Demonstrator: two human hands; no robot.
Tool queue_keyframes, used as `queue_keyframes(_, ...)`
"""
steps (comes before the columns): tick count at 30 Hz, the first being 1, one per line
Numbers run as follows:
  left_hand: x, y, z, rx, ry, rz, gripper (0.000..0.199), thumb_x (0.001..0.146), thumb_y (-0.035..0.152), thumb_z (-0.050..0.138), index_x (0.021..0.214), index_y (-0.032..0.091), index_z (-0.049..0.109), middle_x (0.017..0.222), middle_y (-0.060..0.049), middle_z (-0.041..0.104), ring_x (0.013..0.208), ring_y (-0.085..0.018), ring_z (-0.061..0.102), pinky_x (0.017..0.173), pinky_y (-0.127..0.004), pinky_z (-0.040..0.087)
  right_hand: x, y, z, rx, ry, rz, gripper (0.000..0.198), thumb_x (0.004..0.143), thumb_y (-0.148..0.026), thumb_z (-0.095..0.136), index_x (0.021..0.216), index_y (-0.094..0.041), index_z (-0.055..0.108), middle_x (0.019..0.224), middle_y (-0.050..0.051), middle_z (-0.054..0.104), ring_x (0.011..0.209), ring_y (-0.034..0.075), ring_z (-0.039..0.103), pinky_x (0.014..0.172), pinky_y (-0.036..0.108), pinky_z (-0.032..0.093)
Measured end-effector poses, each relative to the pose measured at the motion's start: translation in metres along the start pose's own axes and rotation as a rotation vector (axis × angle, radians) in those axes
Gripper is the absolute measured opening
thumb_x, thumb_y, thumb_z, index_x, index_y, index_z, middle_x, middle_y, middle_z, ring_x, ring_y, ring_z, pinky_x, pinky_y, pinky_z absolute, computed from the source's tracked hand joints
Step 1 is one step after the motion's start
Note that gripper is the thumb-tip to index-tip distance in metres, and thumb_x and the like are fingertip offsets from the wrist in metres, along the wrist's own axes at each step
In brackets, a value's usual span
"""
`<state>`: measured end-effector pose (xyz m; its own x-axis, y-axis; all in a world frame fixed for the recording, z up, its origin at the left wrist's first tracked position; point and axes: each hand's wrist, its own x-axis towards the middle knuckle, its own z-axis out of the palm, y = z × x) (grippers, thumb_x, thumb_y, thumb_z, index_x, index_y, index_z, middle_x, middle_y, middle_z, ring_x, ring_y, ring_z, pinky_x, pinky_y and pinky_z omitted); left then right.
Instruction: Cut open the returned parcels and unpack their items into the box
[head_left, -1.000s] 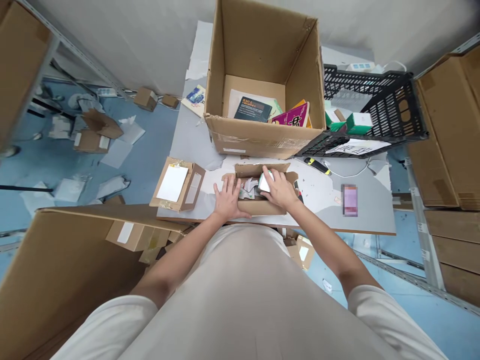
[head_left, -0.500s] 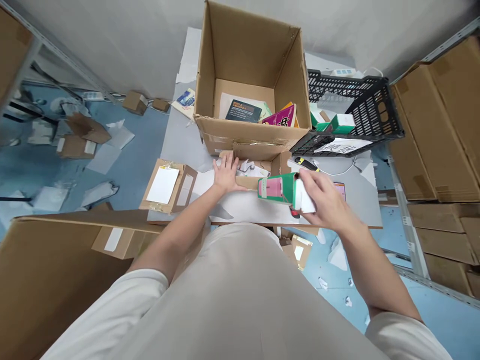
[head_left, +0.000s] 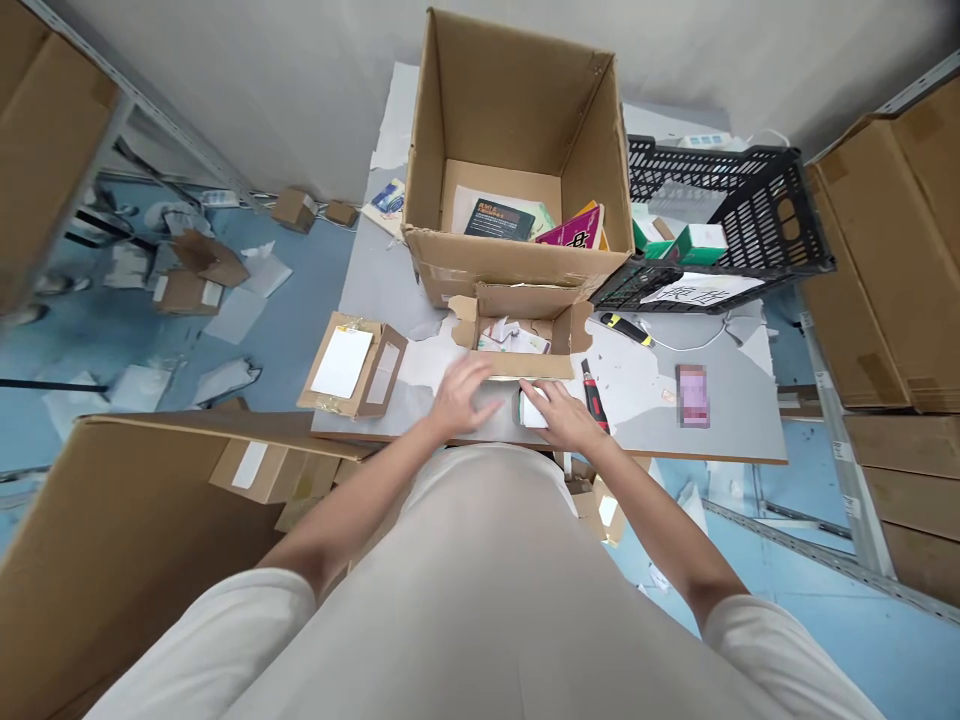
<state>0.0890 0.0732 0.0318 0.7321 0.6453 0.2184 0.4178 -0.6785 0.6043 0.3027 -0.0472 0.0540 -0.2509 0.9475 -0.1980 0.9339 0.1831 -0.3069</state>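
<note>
My right hand (head_left: pixel 564 412) is around a small box (head_left: pixel 533 410) by the table's front edge, its fingers along the far side. The box shows a white top; its green sides are mostly hidden. My left hand (head_left: pixel 463 397) holds nothing, with fingers apart, by the front left of an open shallow carton (head_left: pixel 525 366). Crumpled paper (head_left: pixel 514 336) lies inside this carton and its end flaps stand out. A red-and-black utility knife (head_left: pixel 594 396) rests just right of my right hand.
Behind the carton stands a large cardboard box (head_left: pixel 517 262) with books inside. A black plastic crate (head_left: pixel 814 262) is at the back right. A taped parcel (head_left: pixel 382 375) sits on the left, a yellow-and-black cutter (head_left: pixel 627 328) and a phone (head_left: pixel 692 396) on the right.
My right hand has brought the green box left and down to the table, white end up. My left hand has come back from the carton's left end toward me. The view has shifted slightly.
</note>
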Motion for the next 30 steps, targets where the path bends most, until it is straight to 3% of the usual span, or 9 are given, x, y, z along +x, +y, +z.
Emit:
queue_keyframes(3,-0.030,0.021,0.027,-0.199,-0.123,-0.156,0.076,0.065,0.054,0.074,0.128,0.020,0.049,0.126,-0.013,0.059,0.119,-0.029,0.055,0.102,-0.046,0.045,-0.002,0.000,0.001,0.041,0.034,0.018,0.086,0.082,-0.043,0.060,0.151,-0.021,0.013,0.132,0.019,0.046,0.117,0.034,0.045,0.076,0.044,0.055)
queue_keyframes(6,-0.023,0.034,0.052,-0.284,-0.178,-0.201,0.097,0.057,0.047,0.081,0.138,0.019,0.037,0.140,-0.016,0.046,0.129,-0.032,0.046,0.105,-0.048,0.043,-0.007,0.002,0.003,0.117,0.084,0.028,0.086,0.083,-0.048,0.058,0.151,-0.019,0.014,0.133,0.019,0.046,0.120,0.035,0.045,0.082,0.048,0.053)
queue_keyframes(10,0.002,0.035,0.062,-0.386,-0.193,-0.084,0.086,0.062,0.036,0.080,0.135,0.016,0.039,0.132,-0.014,0.053,0.123,-0.028,0.052,0.104,-0.043,0.044,-0.018,0.006,0.009,0.300,0.221,-0.003,0.079,0.085,-0.041,0.055,0.151,-0.019,0.016,0.138,0.018,0.044,0.127,0.032,0.042,0.099,0.051,0.044)
queue_keyframes(15,0.003,0.030,0.054,-0.345,-0.191,-0.131,0.085,0.059,0.036,0.082,0.132,0.018,0.042,0.130,-0.012,0.055,0.121,-0.028,0.053,0.103,-0.043,0.044,-0.038,0.010,0.023,0.331,0.624,0.296,0.085,0.090,-0.037,0.046,0.150,-0.016,-0.009,0.147,0.023,0.030,0.134,0.031,0.037,0.104,0.055,0.039)
queue_keyframes(20,0.002,0.034,0.055,-0.345,-0.233,-0.137,0.082,0.063,0.035,0.080,0.133,0.018,0.040,0.134,-0.013,0.053,0.124,-0.028,0.052,0.105,-0.043,0.042,-0.052,0.012,0.032,0.094,0.774,0.432,0.084,0.085,-0.040,0.055,0.149,-0.009,0.012,0.144,0.029,0.030,0.137,0.039,0.027,0.104,0.064,0.031)
queue_keyframes(23,0.002,0.035,0.057,-0.360,-0.218,-0.123,0.087,0.063,0.034,0.079,0.136,0.018,0.034,0.136,-0.013,0.050,0.126,-0.028,0.050,0.106,-0.042,0.041,-0.054,0.017,0.032,0.020,0.751,0.463,0.061,0.088,-0.032,0.050,0.143,-0.014,0.032,0.139,0.025,0.039,0.134,0.038,0.033,0.104,0.070,0.025)
queue_keyframes(26,-0.001,0.034,0.057,-0.366,-0.208,-0.136,0.088,0.063,0.034,0.079,0.135,0.019,0.030,0.134,-0.014,0.051,0.123,-0.028,0.053,0.101,-0.042,0.045,-0.051,0.024,0.029,0.053,0.559,0.197,0.036,0.089,-0.016,0.041,0.121,-0.022,0.058,0.127,0.015,0.054,0.126,0.030,0.045,0.105,0.063,0.030)
queue_keyframes(28,-0.002,0.035,0.057,-0.360,-0.212,-0.155,0.081,0.064,0.034,0.078,0.130,0.020,0.033,0.133,-0.014,0.053,0.119,-0.028,0.056,0.097,-0.043,0.047,-0.047,0.026,0.025,0.089,0.431,0.038,0.035,0.088,-0.010,0.039,0.107,-0.024,0.065,0.122,0.011,0.059,0.120,0.026,0.049,0.102,0.057,0.037)
queue_keyframes(30,-0.003,0.036,0.055,-0.360,-0.223,-0.156,0.073,0.065,0.034,0.077,0.124,0.022,0.036,0.133,-0.013,0.053,0.118,-0.028,0.056,0.096,-0.044,0.048,-0.042,0.028,0.019,0.097,0.357,0.005,0.035,0.089,-0.012,0.039,0.106,-0.024,0.067,0.122,0.011,0.059,0.116,0.026,0.051,0.096,0.053,0.043)
